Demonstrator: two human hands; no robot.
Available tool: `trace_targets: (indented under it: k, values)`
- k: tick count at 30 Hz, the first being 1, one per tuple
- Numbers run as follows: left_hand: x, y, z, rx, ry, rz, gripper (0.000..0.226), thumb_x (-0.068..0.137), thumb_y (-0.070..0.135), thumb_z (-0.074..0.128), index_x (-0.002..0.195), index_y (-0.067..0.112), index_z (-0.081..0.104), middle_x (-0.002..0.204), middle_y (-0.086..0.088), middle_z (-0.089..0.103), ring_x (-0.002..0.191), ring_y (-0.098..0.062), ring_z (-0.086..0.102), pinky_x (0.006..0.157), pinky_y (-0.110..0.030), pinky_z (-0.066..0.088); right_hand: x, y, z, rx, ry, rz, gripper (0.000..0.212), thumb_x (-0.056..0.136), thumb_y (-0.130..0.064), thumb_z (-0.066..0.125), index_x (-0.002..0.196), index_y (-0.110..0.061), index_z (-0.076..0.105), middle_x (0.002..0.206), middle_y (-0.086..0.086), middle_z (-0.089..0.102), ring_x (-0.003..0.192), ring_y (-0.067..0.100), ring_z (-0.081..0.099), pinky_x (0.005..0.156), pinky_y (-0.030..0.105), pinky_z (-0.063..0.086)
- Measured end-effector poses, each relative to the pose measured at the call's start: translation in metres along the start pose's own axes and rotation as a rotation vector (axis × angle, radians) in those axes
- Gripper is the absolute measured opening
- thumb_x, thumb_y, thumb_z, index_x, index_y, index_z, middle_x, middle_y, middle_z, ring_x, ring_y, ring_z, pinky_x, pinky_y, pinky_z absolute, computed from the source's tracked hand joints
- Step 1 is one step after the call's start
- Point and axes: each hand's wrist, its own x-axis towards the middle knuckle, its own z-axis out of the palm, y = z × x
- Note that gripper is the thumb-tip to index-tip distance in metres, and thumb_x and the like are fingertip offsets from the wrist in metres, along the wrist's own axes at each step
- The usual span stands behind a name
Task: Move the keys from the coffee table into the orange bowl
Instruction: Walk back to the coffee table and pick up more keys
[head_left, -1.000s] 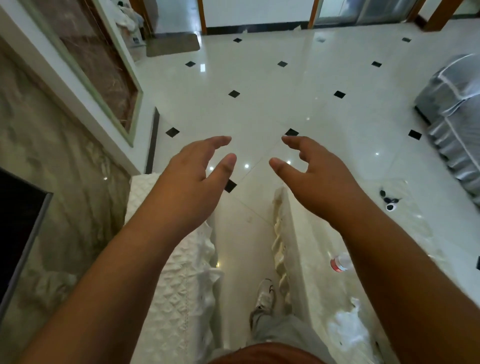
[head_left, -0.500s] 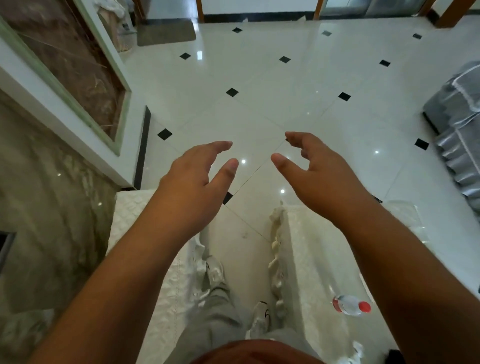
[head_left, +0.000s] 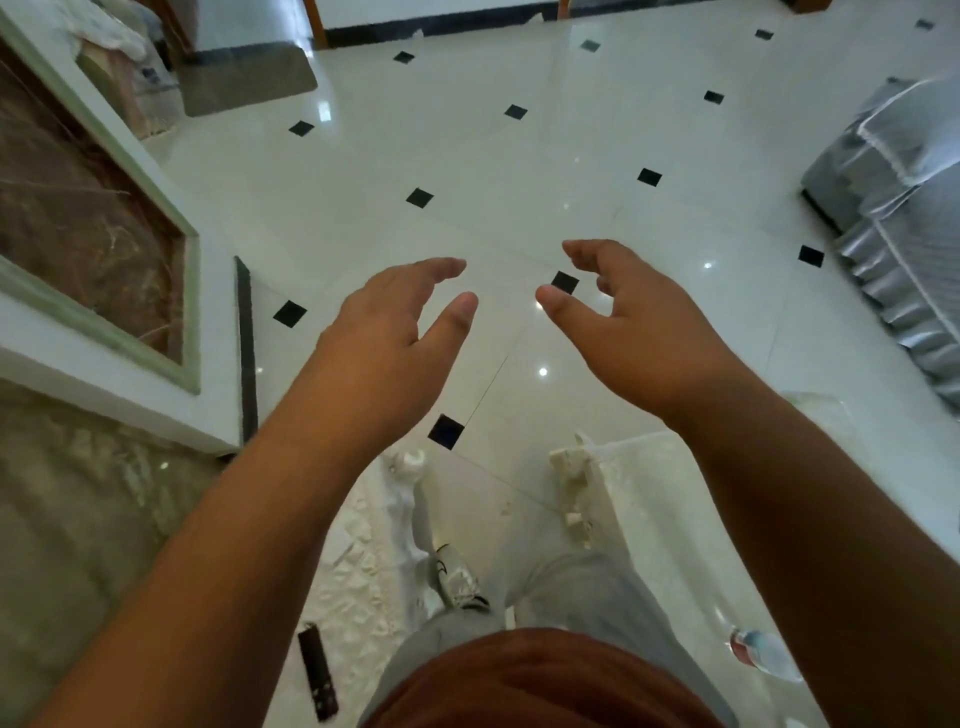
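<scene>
Neither the keys nor the orange bowl shows in the head view. My left hand (head_left: 384, 353) is held out in front of me over the tiled floor, fingers apart and empty. My right hand (head_left: 639, 332) hovers beside it, fingers curled loosely, also holding nothing. Both hands float above the gap between two white-covered pieces of furniture. The coffee table (head_left: 670, 519) with a white cloth lies under my right forearm.
A white quilted surface (head_left: 363, 571) with a dark remote (head_left: 317, 670) sits at lower left. A plastic bottle (head_left: 763, 657) lies on the right table. A marble wall unit (head_left: 104, 322) stands left, a grey covered sofa (head_left: 904, 208) right, a doormat (head_left: 244, 83) far ahead.
I have stepped forward along the gap; the furniture and bottle slid toward the bottom of the frame. Both hands stay raised, open and empty.
</scene>
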Motion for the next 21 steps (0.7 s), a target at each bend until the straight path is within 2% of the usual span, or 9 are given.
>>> trace_targets:
  k: [10, 16, 21]
  values:
    - [0.09, -0.015, -0.016, -0.012, -0.029, 0.01, 0.045, 0.095, 0.057, 0.04, 0.14, 0.047, 0.041, 0.142, 0.014, 0.044, 0.105, 0.003, 0.039, 0.086, -0.025, 0.032, 0.074, -0.002, 0.003, 0.003, 0.054, 0.029, 0.06, 0.089, -0.058, 0.052, 0.143, -0.034, 0.039, 0.145, -0.011, 0.045, 0.131, 0.01, 0.042, 0.098, 0.028, 0.034]
    - [0.162, -0.004, -0.015, 0.042, -0.048, 0.031, 0.046, 0.096, 0.057, 0.039, 0.14, 0.045, 0.041, 0.144, 0.015, 0.043, 0.119, 0.0, 0.038, 0.096, -0.029, 0.035, 0.142, 0.006, 0.0, 0.052, 0.049, 0.053, 0.06, 0.09, -0.058, 0.052, 0.143, -0.034, 0.039, 0.146, -0.012, 0.044, 0.131, 0.01, 0.041, 0.099, 0.029, 0.035]
    - [0.242, 0.017, -0.007, 0.107, -0.072, 0.049, 0.046, 0.095, 0.058, 0.039, 0.14, 0.046, 0.04, 0.144, 0.016, 0.043, 0.106, 0.003, 0.04, 0.093, -0.03, 0.034, 0.218, 0.025, -0.019, 0.068, 0.09, 0.073, 0.06, 0.091, -0.058, 0.051, 0.144, -0.032, 0.038, 0.146, -0.008, 0.045, 0.13, 0.013, 0.044, 0.099, 0.031, 0.037]
